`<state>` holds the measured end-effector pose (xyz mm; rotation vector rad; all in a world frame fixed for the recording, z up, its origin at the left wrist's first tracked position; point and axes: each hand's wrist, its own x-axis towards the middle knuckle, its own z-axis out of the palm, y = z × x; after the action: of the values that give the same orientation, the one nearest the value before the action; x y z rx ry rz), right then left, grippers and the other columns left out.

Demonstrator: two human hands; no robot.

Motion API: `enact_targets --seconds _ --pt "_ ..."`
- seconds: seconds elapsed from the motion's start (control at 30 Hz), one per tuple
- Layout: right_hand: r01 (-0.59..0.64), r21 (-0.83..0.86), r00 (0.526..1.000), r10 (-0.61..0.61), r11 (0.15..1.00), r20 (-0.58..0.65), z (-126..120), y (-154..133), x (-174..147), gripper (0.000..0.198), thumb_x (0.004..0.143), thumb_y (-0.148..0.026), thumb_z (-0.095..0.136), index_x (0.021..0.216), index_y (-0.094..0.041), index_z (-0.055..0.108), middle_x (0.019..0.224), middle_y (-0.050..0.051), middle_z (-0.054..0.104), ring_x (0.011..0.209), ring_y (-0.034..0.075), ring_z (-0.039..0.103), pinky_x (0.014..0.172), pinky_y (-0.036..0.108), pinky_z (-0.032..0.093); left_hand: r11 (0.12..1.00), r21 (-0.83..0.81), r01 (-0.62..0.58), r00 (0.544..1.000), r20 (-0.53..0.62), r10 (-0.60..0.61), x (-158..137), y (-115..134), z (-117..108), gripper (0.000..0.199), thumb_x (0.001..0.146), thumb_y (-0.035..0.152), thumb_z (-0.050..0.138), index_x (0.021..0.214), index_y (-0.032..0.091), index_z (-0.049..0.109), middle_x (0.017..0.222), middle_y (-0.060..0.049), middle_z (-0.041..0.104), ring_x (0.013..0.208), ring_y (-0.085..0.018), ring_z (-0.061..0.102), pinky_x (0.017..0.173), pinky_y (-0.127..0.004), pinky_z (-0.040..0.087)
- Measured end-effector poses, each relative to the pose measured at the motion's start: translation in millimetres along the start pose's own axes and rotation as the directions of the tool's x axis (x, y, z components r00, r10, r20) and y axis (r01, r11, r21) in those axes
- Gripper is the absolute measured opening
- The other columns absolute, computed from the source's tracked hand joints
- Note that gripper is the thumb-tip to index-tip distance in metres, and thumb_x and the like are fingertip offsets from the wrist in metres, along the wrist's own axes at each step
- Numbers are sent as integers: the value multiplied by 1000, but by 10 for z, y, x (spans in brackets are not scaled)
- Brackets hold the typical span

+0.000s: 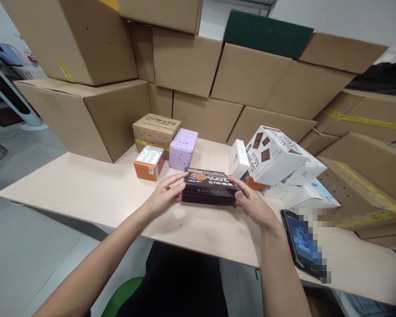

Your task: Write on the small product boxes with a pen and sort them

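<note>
Near the tabletop's (201, 229) front edge, both hands (164, 195) (255, 206) hold a black oblong cardboard box (208, 189) (seemingly steadying it). Lifting calls for even pressure.

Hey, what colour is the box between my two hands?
The box is black, with white lettering and a round food picture; the head view shows it best.

Single view from the person's head, facing forward and down. Counter (95, 185) lies near, mid-frame; stacked cartons (188, 61) stand behind it.
</note>
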<state>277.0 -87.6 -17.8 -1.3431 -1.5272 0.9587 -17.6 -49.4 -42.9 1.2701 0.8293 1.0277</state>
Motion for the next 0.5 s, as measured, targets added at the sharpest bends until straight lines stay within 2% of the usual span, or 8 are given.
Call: enact_targets --seconds 0.1,0.27,0.4,0.5 --pt "-48 160 991 28 986 129 -35 37 -15 68 81 -49 71 143 -28 53 129 11 59 71 12 56 61 26 51 1000 -2 -22 999 35 22 -20 5 -32 66 85 48 69 144 21 52 77 -1 61 66 -12 53 66 -28 46" --pt "-81 348 971 -6 934 240 -59 75 -24 93 68 -25 83 151 -32 40 119 7 63 77 13 56 68 28 54 998 34 -57 997 51 56 -31 -19 -114 73 84 45 71 148 21 46 73 0 60 66 -13 55 67 -29 47" --pt "-47 380 984 -24 924 179 -42 50 -7 79 70 -21 81 142 -36 52 138 6 55 81 11 57 64 23 51 998 30 -52 992 118 48 -29 -8 -126 82 80 41 76 151 23 40 75 1 59 63 -11 51 60 -24 42" --pt "-58 362 993 16 930 118 -10 40 17 74 70 -22 82 138 -36 56 139 4 54 72 8 54 56 21 47 994 82 -75 992 108 66 -18 -15 -85 90 76 40 80 153 24 35 77 1 58 61 -10 49 58 -24 41"
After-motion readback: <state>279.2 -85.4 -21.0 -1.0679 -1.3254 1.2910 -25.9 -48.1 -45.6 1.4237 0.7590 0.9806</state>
